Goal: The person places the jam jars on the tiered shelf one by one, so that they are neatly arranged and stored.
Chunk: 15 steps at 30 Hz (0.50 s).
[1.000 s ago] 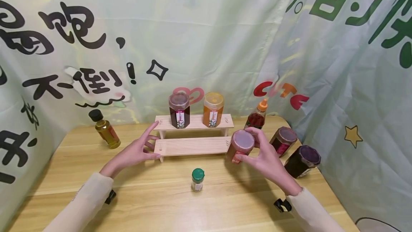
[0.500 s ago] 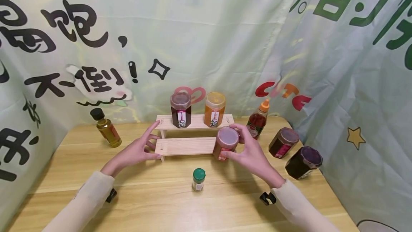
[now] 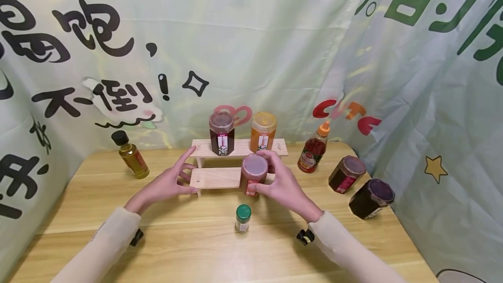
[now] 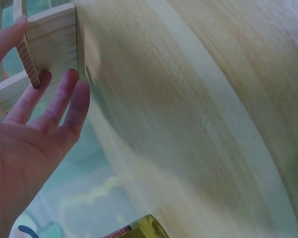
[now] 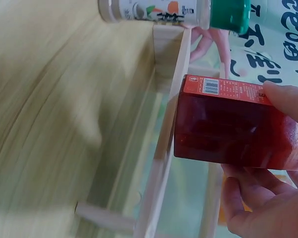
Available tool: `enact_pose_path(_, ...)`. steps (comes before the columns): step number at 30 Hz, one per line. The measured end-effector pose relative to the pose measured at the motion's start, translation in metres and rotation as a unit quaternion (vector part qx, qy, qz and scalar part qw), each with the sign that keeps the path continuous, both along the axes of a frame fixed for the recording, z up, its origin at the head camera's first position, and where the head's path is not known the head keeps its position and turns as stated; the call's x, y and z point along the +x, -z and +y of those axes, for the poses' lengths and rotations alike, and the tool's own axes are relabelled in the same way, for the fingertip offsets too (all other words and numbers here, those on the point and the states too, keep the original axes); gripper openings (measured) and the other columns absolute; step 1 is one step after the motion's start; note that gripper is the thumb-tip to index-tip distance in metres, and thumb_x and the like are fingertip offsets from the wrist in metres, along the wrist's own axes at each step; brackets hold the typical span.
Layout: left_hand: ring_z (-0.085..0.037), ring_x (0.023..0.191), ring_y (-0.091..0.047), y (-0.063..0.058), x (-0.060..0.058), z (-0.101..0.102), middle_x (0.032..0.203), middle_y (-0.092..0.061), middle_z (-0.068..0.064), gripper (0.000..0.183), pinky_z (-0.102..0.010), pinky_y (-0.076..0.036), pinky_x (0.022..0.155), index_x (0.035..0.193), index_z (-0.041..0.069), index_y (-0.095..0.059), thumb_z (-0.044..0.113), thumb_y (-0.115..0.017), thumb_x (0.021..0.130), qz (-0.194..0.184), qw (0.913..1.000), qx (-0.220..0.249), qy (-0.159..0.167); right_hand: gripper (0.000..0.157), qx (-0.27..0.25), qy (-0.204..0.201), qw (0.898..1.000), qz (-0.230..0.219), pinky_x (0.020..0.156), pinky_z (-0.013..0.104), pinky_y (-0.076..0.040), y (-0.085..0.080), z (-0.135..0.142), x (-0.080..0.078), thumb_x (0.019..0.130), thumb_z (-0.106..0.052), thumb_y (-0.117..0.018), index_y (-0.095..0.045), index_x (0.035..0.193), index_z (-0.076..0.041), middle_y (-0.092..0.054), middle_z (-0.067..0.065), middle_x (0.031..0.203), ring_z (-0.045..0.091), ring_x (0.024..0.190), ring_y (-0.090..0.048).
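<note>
My right hand [image 3: 280, 182] grips a hexagonal jar of dark red jam [image 3: 254, 169] between thumb and fingers. The jar is upright, its base right at the lower board [image 3: 214, 178] of a two-step wooden rack, right of that board's middle. In the right wrist view, the jam jar [image 5: 223, 131] shows a red label with a barcode. At the rack's left end, my left hand [image 3: 167, 182] spreads its thumb and fingers, fingertips against the ends of both steps. A dark jar [image 3: 222, 136] and an orange jar [image 3: 262, 132] stand on the upper step.
In front of the rack stands a small green-capped shaker [image 3: 242, 219]. A black-capped oil bottle [image 3: 132, 158] is at left. On the right are an orange-capped sauce bottle [image 3: 312, 152] and two dark jars [image 3: 346, 174], [image 3: 369, 200]. A printed curtain [image 3: 275, 56] surrounds the table.
My right hand has carried the jam jar leftward from the lower step's right end to right of its middle. My left hand has stayed at the rack's left end.
</note>
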<state>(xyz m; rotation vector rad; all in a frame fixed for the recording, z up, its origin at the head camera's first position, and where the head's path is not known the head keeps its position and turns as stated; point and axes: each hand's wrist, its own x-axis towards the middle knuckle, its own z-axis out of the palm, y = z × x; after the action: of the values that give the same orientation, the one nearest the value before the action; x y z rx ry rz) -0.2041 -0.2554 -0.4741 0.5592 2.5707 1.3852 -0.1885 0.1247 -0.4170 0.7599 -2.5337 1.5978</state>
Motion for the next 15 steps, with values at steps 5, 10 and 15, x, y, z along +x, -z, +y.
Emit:
enact_pose_path(5, -0.027, 0.108, -0.070, -0.001, 0.000, 0.000, 0.153, -0.056, -0.026, 0.130, -0.047, -0.058, 0.090, 0.175, 0.045, -0.001, 0.012, -0.093, 0.089, -0.003, 1.0000, 0.001, -0.001, 0.086, -0.008, -0.015, 1.000, -0.006, 0.103, 0.048, -0.054, 0.002, -0.016, -0.005, 0.081, -0.006, -0.099, -0.052, 0.152, -0.018, -0.068, 0.002, 0.134, 0.021, 0.119, -0.066)
enact_pose_path(10, -0.028, 0.108, -0.070, -0.002, 0.001, 0.000, 0.153, -0.056, -0.027, 0.131, -0.046, -0.059, 0.089, 0.176, 0.042, -0.001, 0.012, -0.094, 0.089, -0.002, 1.0000, 0.001, -0.001, 0.086, -0.008, -0.027, 1.000, -0.007, 0.104, 0.046, -0.054, 0.001, -0.032, -0.009, 0.082, -0.007, -0.098, -0.051, 0.154, -0.016, -0.068, 0.001, 0.134, 0.020, 0.121, -0.066)
enact_pose_path(15, -0.030, 0.109, -0.071, -0.003, 0.002, 0.000, 0.152, -0.056, -0.030, 0.131, -0.047, -0.060, 0.089, 0.177, 0.039, -0.001, 0.014, -0.094, 0.089, 0.001, 1.0000, 0.002, 0.000, 0.085, -0.005, -0.035, 0.999, -0.004, 0.105, 0.042, -0.054, 0.004, -0.046, -0.014, 0.082, -0.007, -0.098, -0.051, 0.153, -0.014, -0.066, 0.001, 0.136, 0.017, 0.123, -0.064)
